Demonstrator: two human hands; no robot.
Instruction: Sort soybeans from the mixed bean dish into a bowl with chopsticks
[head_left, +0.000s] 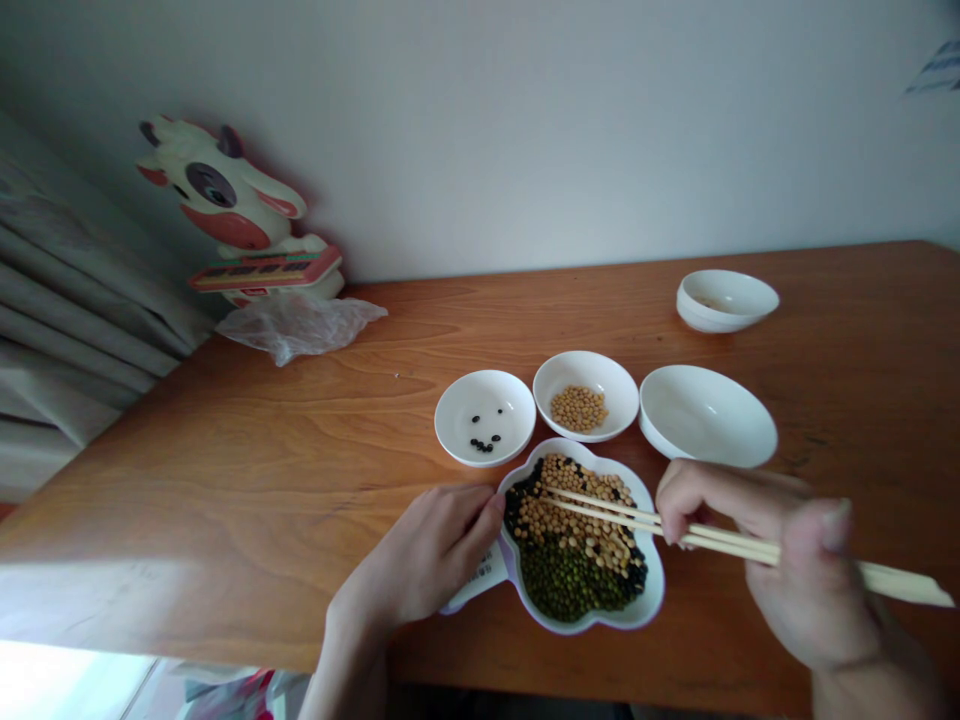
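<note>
My right hand (799, 570) grips a pair of wooden chopsticks (720, 540). Their tips reach into the soybeans (600, 490) inside a white, paw-shaped dish (654, 590) with a lilac edge. Green mung beans (570, 580) fill the dish's near side, and black beans lie along its left and right edges. My left hand (442, 545) is closed on the dish's left rim beside its labelled handle (480, 578). Just behind stand a white bowl (454, 425) with several black beans, a second bowl (551, 375) with soybeans, and a third white bowl (705, 410) with nothing visible inside.
Farther back on the right stands another white bowl (739, 295) with a little pale content. A cow-shaped toy keyboard (262, 215) leans by the wall, a clear plastic bag (307, 325) before it. A curtain (67, 330) hangs left of the wooden table (285, 490).
</note>
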